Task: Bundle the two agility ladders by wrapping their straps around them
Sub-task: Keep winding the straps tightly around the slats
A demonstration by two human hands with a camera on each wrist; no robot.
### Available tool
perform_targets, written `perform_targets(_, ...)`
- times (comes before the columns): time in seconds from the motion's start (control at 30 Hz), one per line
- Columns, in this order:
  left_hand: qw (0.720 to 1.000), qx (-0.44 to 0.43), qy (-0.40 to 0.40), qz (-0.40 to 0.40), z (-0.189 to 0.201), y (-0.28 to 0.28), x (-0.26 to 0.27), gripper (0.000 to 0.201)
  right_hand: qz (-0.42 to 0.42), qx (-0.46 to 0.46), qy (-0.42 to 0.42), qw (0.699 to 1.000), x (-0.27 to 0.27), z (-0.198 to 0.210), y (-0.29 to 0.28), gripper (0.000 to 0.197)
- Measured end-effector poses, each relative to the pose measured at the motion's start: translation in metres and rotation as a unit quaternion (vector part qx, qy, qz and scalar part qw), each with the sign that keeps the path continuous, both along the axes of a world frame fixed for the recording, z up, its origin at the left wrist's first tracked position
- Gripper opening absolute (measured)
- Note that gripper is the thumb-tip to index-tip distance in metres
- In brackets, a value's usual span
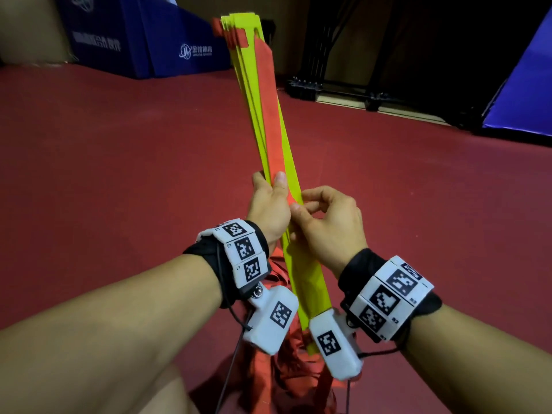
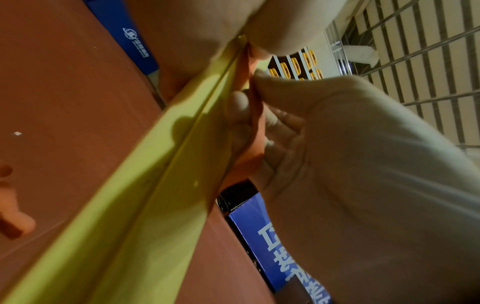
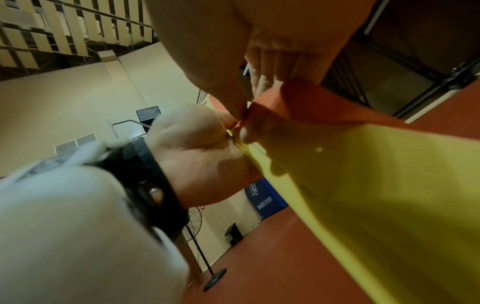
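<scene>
While the stack of yellow and red ladder rungs (image 1: 270,121) stands tilted away from the person above the red floor (image 1: 119,174), the left hand (image 1: 270,207) wraps round its middle, thumb pressed flat on the red rung, and holds the whole bundle together. The right hand (image 1: 331,222) sits just beside it on the stack's right edge, thumb and forefinger closed in a pinch on a red strap (image 3: 298,102) that folds over the yellow face; its other fingers curl loosely. More red straps (image 1: 286,363) hang in a loose tangle below the wrists, down toward the floor, so I judge the wrapping is only getting started: the rungs look gathered, yet no band is seen around them. The next move likely calls for the right hand to draw its strap taut and carry it round the back of the stack, while the left grip stays firm enough that the flat rungs do not fan out or slide. Blue padded blocks (image 1: 143,40) stand well behind at the wall.
</scene>
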State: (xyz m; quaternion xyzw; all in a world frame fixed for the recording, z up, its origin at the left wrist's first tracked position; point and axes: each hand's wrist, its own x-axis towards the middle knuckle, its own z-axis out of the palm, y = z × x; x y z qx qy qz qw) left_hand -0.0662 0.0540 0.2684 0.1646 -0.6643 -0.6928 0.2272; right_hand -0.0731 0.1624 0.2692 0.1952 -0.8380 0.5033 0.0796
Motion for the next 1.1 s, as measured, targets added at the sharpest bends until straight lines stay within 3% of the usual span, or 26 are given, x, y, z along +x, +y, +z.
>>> perform_targets(0.1, 1.0, 0.007, -0.007, 0.016, 0.003, -0.006, -0.003, 0.063, 0.051, 0.042, -0.08, 0.995, 0.002, 0.0, 0.002, 0.033)
perform_targets(0.17, 1.0, 0.02, -0.001, 0.019, 0.002, -0.009, -0.005, 0.063, 0.055, 0.077, -0.118, 0.988, 0.001, 0.001, 0.005, 0.033)
perform_targets(0.33, 0.999, 0.018, 0.008, 0.033, 0.001, -0.011, -0.005, 0.065, 0.032, 0.228, -0.082, 0.97, -0.003, -0.004, 0.01, 0.071)
perform_targets(0.47, 0.998, 0.013, 0.014, 0.057, 0.003, -0.014, -0.005, 0.067, 0.025, 0.262, -0.054, 0.963, -0.002, -0.005, 0.008, 0.069)
perform_targets(0.67, 0.998, 0.008, 0.009, 0.058, 0.008, -0.011, 0.003, 0.066, -0.006, 0.41, 0.06, 0.91, 0.012, -0.003, 0.002, 0.057)
perform_targets(0.77, 0.997, 0.008, 0.028, 0.065, 0.008, -0.011, 0.007, 0.058, 0.006, 0.399, 0.068, 0.915, 0.015, -0.006, 0.0, 0.05)
perform_targets(0.9, 0.997, 0.017, 0.038, 0.064, -0.017, -0.022, -0.013, 0.106, 0.05, 0.346, 0.024, 0.936, 0.01, -0.013, 0.0, 0.043)
perform_targets(0.97, 0.997, 0.025, 0.029, 0.064, -0.033, -0.03, -0.027, 0.12, 0.075, 0.322, -0.001, 0.944, 0.005, -0.013, 0.0, 0.036)
perform_targets(1.03, 0.997, 0.034, 0.033, 0.066, -0.03, -0.029, -0.024, 0.119, 0.098, 0.306, -0.025, 0.947, 0.001, -0.012, 0.001, 0.035)
perform_targets(1.1, 0.997, 0.033, 0.041, 0.061, -0.029, -0.027, -0.022, 0.098, 0.12, 0.285, -0.042, 0.95, -0.003, -0.012, 0.001, 0.033)
